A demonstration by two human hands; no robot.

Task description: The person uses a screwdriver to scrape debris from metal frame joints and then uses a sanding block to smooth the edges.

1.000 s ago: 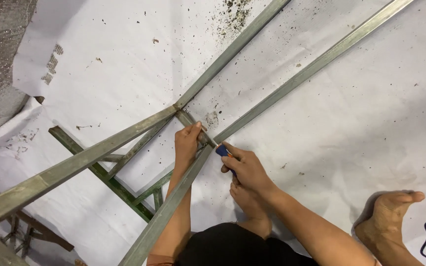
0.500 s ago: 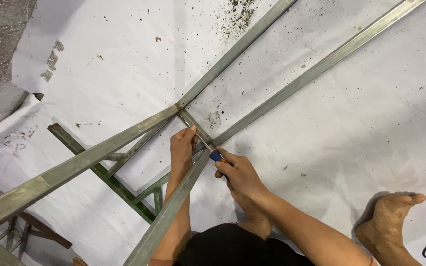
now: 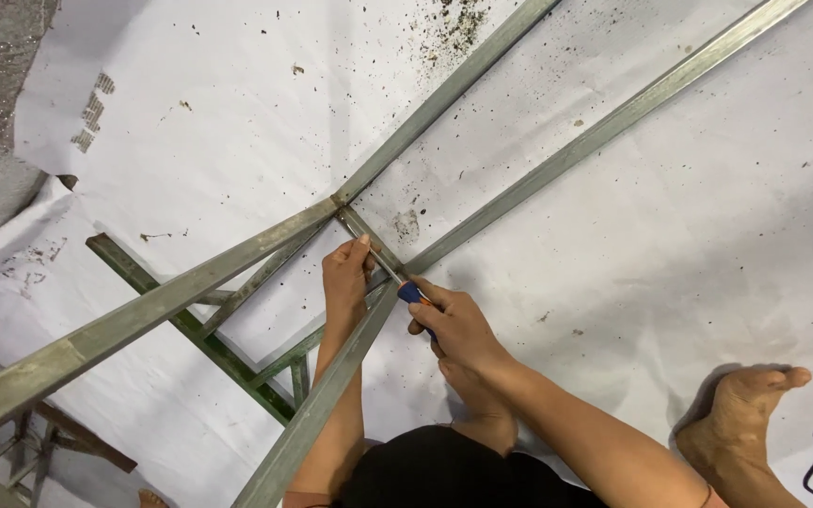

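Right hand [image 3: 458, 325] clenched around a blue-handled tool [image 3: 413, 294], its tip hidden against the short cross piece [image 3: 369, 243] of the grey metal frame [image 3: 190, 287]. Left hand [image 3: 348, 273] fingers press on that cross piece just beside the tool; whether they wrap it, cannot tell. Frame lies on a white sheet [image 3: 689, 216] speckled with dark debris [image 3: 458, 21]. Bare foot [image 3: 750, 400] rests at lower right, well apart.

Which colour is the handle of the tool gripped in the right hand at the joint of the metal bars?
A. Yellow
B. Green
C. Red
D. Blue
D: a blue handle shows at the top of the right hand, beside the left hand resting on the short metal bar.
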